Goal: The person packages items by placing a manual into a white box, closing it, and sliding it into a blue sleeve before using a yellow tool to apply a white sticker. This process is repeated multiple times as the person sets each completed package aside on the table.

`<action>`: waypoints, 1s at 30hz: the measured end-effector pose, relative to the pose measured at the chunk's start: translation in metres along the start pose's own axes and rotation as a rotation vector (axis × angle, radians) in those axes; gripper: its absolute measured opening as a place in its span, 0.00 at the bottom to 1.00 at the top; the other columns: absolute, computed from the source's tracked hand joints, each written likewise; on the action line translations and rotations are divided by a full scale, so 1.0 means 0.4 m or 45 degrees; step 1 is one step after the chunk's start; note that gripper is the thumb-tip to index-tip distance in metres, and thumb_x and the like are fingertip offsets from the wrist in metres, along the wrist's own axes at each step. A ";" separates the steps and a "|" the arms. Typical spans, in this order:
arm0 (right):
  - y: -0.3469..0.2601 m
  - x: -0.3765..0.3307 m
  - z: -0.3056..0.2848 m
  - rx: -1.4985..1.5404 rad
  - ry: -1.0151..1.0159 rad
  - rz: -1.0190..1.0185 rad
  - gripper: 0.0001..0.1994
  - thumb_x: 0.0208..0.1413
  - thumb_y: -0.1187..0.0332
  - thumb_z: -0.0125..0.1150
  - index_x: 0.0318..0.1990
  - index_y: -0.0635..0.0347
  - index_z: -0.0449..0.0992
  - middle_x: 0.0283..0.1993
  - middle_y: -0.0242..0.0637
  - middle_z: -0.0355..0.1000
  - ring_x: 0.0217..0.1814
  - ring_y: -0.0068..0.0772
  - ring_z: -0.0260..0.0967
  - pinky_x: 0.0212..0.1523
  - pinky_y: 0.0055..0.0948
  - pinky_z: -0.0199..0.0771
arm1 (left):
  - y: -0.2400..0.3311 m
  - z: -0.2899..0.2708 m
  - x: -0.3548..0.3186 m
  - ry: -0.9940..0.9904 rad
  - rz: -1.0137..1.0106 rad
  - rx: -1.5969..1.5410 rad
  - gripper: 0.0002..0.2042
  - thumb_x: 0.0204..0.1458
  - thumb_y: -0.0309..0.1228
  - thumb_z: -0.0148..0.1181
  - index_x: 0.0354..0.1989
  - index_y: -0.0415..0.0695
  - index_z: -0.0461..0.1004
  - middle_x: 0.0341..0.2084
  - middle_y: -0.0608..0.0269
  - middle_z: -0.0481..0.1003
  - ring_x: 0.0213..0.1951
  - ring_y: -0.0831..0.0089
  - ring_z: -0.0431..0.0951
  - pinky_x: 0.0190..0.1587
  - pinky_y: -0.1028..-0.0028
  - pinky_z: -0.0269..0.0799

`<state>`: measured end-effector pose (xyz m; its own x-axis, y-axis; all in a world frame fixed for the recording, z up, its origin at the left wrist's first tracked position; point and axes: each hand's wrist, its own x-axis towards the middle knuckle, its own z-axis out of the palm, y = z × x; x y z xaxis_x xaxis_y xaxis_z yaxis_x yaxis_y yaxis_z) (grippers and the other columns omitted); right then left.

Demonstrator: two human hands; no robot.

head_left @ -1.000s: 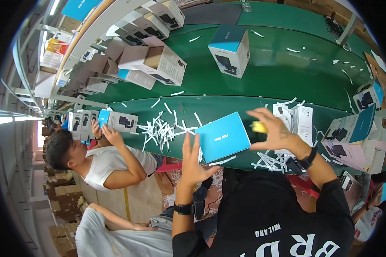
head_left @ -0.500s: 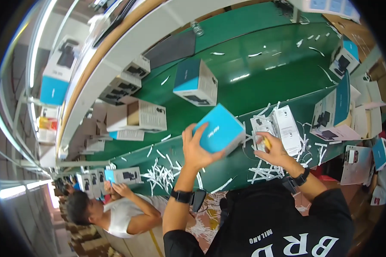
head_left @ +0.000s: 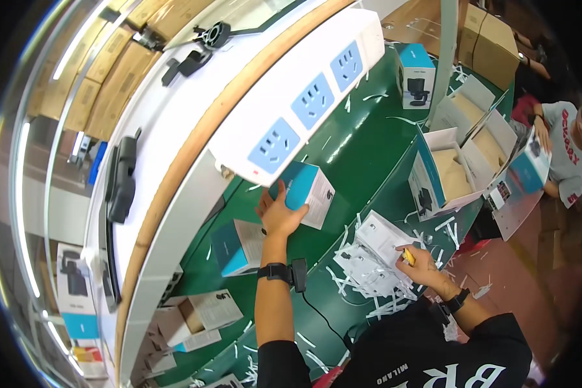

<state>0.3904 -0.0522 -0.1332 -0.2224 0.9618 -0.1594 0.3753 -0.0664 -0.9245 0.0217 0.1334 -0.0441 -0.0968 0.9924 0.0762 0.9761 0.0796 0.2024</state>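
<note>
My left hand [head_left: 280, 213] reaches far out over the green work surface. Its fingers and thumb span a blue and white carton [head_left: 319, 197], which stands partly behind the power strip. In my right hand [head_left: 427, 268] is a small yellow tool [head_left: 407, 257], pinched in the fingers; its exact kind is too small to tell. That hand rests by a stack of white printed sheets [head_left: 379, 239], with paper strips scattered around it. Just left of my left wrist, another teal and white carton [head_left: 229, 249] stands on the surface.
A white power strip [head_left: 304, 97] hangs along the raised shelf edge. Open cartons [head_left: 452, 171] stand at the right, and one more carton [head_left: 415, 77] is at the far end. Near the lower left sits another open carton [head_left: 204, 317]. A person [head_left: 562, 142] at the right handles a carton.
My left hand has moved away from me with the blue and white carton, setting it at the far side of the surface. My right hand keeps the yellow tool near the sheets. The view has swung right.
</note>
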 end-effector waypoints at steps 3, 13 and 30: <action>0.029 0.040 0.079 -0.063 -0.039 -0.030 0.20 0.53 0.65 0.71 0.53 0.57 0.77 0.39 0.45 0.79 0.40 0.44 0.79 0.44 0.36 0.78 | -0.130 -0.032 -0.048 0.017 0.077 -0.119 0.45 0.40 0.48 0.75 0.72 0.57 0.66 0.71 0.34 0.58 0.71 0.41 0.60 0.74 0.55 0.52; 0.156 0.028 0.009 -0.813 0.079 0.020 0.25 0.43 0.57 0.79 0.43 0.64 0.76 0.42 0.50 0.76 0.47 0.55 0.75 0.47 0.43 0.75 | -0.551 -0.238 -0.621 0.845 -0.078 0.114 0.16 0.48 0.28 0.67 0.46 0.38 0.80 0.45 0.46 0.80 0.47 0.46 0.79 0.50 0.55 0.73; 0.146 -0.022 -0.036 -0.886 0.171 0.097 0.19 0.50 0.54 0.70 0.39 0.63 0.79 0.37 0.54 0.79 0.42 0.59 0.77 0.44 0.49 0.77 | -0.554 -0.197 -0.861 0.105 -0.492 0.443 0.09 0.40 0.26 0.68 0.30 0.43 0.75 0.30 0.51 0.79 0.38 0.48 0.81 0.39 0.51 0.73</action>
<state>0.4273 -0.0606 -0.1809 -0.0769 0.9886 -0.1293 0.8828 0.0073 -0.4696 -0.1768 -0.2332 -0.0384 -0.4639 0.8748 0.1400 0.8717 0.4789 -0.1043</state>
